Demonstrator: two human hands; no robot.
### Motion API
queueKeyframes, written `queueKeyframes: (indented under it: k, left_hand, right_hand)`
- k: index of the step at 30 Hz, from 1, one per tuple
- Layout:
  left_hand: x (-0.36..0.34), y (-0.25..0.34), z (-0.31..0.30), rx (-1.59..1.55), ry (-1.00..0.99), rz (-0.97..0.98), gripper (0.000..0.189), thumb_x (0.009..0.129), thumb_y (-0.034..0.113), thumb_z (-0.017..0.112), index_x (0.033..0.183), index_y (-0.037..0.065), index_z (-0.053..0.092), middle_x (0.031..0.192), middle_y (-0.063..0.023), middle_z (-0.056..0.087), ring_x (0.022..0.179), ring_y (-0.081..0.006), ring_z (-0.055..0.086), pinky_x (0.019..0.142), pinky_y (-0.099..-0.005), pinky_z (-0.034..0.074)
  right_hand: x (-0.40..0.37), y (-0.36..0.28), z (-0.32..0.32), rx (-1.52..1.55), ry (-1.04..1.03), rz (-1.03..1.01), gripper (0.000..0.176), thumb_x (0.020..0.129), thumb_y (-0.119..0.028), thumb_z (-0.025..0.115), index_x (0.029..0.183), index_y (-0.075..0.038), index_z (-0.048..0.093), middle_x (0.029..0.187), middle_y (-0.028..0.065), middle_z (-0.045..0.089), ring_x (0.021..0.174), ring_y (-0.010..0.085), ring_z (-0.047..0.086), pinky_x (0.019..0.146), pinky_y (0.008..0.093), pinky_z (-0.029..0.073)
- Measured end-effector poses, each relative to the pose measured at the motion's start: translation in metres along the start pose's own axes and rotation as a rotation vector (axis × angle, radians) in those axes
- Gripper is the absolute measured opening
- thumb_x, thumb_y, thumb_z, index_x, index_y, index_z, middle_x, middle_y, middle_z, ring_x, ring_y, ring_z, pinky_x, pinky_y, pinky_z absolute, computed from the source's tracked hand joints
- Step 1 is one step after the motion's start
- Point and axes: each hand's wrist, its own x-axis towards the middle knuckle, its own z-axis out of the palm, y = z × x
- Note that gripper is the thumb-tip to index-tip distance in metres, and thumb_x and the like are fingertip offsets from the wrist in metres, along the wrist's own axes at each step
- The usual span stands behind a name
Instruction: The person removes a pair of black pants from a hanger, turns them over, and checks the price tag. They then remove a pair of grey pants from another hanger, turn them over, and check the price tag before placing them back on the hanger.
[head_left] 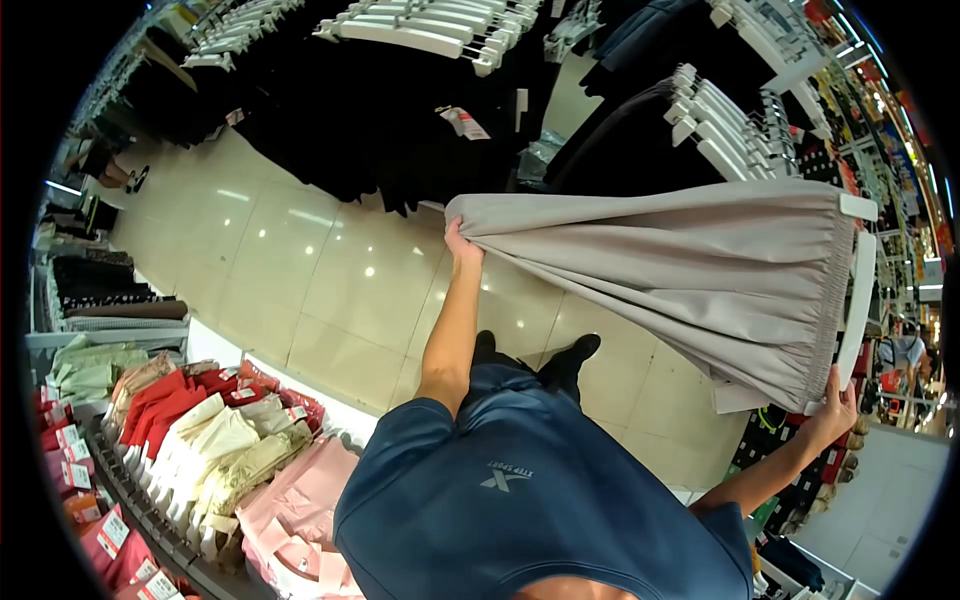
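Observation:
A pale grey elastic-waist garment (670, 245), pants or a skirt, stretches sideways in front of me. Its gathered waistband is at the right, fixed on a white clip hanger (857, 310). At the left end, my left hand (463, 242) is closed on the bunched lower part of the fabric, which is pulled into folds there. My right hand (838, 408) is closed at the near corner of the waistband, by the end of the hanger. Its exact hold on hanger or cloth is partly hidden. A white tag (737, 396) hangs by the waistband.
Black garments (350, 110) hang on racks ahead, with white hangers (725, 130) in rows above them. At the lower left, a display holds red clothes (175, 405), cream clothes (215, 430) and pink clothes (300, 490). Tiled floor (330, 270) lies between. Another person stands far right.

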Motion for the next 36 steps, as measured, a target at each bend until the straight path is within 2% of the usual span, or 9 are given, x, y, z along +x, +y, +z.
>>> queueKeyframes:
  k: [6, 12, 15, 19, 23, 27, 31, 32, 36]
  left_hand:
    - [-0.024, 0.046, -0.025, -0.104, 0.005, 0.014, 0.037, 0.089, 0.014, 0.049, 0.121, -0.004, 0.052, 0.135, -0.018, 0.049, 0.124, -0.0328, 0.046, 0.109, -0.0473, 0.033]
    - [-0.019, 0.061, -0.061, 0.043, -0.228, -0.036, 0.033, 0.088, 0.007, 0.048, 0.119, -0.004, 0.054, 0.118, -0.0144, 0.06, 0.112, -0.0287, 0.056, 0.102, -0.0423, 0.042]
    - [-0.074, 0.054, -0.024, 0.4, -0.276, 0.238, 0.032, 0.086, 0.006, 0.05, 0.115, -0.005, 0.056, 0.111, -0.0121, 0.063, 0.105, -0.0259, 0.059, 0.096, -0.0385, 0.045]
    - [-0.114, 0.06, 0.005, 0.864, -0.459, 0.375, 0.032, 0.085, 0.01, 0.054, 0.113, -0.005, 0.059, 0.111, -0.0091, 0.062, 0.102, -0.0199, 0.058, 0.091, -0.0315, 0.044]
    - [-0.167, 0.066, 0.042, 0.965, -0.493, 0.436, 0.036, 0.089, 0.017, 0.056, 0.116, -0.005, 0.057, 0.111, -0.007, 0.062, 0.104, -0.0185, 0.057, 0.092, -0.0303, 0.043]
    - [-0.201, 0.068, 0.053, 1.248, -0.592, 0.529, 0.041, 0.09, 0.028, 0.059, 0.113, -0.006, 0.057, 0.109, -0.0099, 0.062, 0.101, -0.0211, 0.057, 0.091, -0.0312, 0.044]
    - [-0.225, 0.073, 0.061, 1.589, -0.573, 0.583, 0.049, 0.088, 0.036, 0.062, 0.11, -0.007, 0.056, 0.107, -0.0139, 0.061, 0.098, -0.024, 0.057, 0.089, -0.0321, 0.044]
    - [-0.237, 0.068, 0.067, 1.609, -0.541, 0.669, 0.054, 0.088, 0.046, 0.058, 0.102, -0.006, 0.058, 0.096, -0.0168, 0.063, 0.089, -0.0278, 0.059, 0.083, -0.0351, 0.046]
    - [-0.255, 0.072, 0.082, 1.971, -0.539, 0.572, 0.068, 0.092, 0.056, 0.039, 0.079, -0.008, 0.058, 0.074, -0.0239, 0.06, 0.071, -0.0393, 0.055, 0.074, -0.0417, 0.047]
  right_hand:
    - [0.002, 0.02, -0.01, -0.063, 0.032, 0.063, 0.024, 0.086, -0.011, 0.068, 0.097, 0.01, 0.065, 0.084, 0.0067, 0.066, 0.071, 0.0102, 0.059, 0.064, 0.0233, 0.046]
    - [-0.008, 0.042, -0.001, -0.068, -0.028, 0.093, 0.023, 0.085, -0.01, 0.069, 0.097, 0.01, 0.065, 0.083, 0.0065, 0.066, 0.071, 0.0099, 0.058, 0.064, 0.0223, 0.045]
    - [-0.02, 0.042, 0.02, -0.054, -0.034, 0.069, 0.021, 0.084, -0.009, 0.07, 0.093, 0.009, 0.066, 0.081, 0.0052, 0.066, 0.071, 0.0082, 0.057, 0.063, 0.0206, 0.042]
    - [-0.029, 0.046, 0.037, -0.171, -0.092, 0.09, 0.02, 0.082, -0.011, 0.071, 0.089, 0.007, 0.067, 0.074, -0.0011, 0.06, 0.065, 0.0056, 0.049, 0.059, 0.0198, 0.037]
    - [-0.04, 0.047, 0.058, -0.008, -0.092, 0.18, 0.018, 0.08, -0.01, 0.072, 0.085, 0.006, 0.066, 0.067, -0.0058, 0.052, 0.059, 0.0028, 0.039, 0.053, 0.021, 0.027]
    - [-0.043, 0.056, 0.075, 0.156, -0.122, 0.269, 0.015, 0.079, -0.007, 0.073, 0.082, 0.006, 0.066, 0.067, -0.0047, 0.053, 0.058, 0.0029, 0.039, 0.053, 0.0209, 0.025]
    - [-0.053, 0.047, 0.092, 0.213, -0.164, 0.332, 0.016, 0.079, -0.006, 0.072, 0.083, 0.008, 0.066, 0.07, -0.0003, 0.059, 0.059, 0.0041, 0.047, 0.054, 0.0195, 0.032]
    - [-0.055, 0.047, 0.094, 0.219, -0.177, 0.34, 0.016, 0.08, -0.007, 0.072, 0.085, 0.008, 0.066, 0.071, 0.0001, 0.06, 0.06, 0.0041, 0.048, 0.055, 0.0194, 0.033]
    - [-0.059, 0.045, 0.1, 0.218, -0.237, 0.356, 0.017, 0.081, -0.008, 0.071, 0.087, 0.008, 0.066, 0.073, 0.0014, 0.063, 0.061, 0.0044, 0.051, 0.056, 0.0193, 0.036]
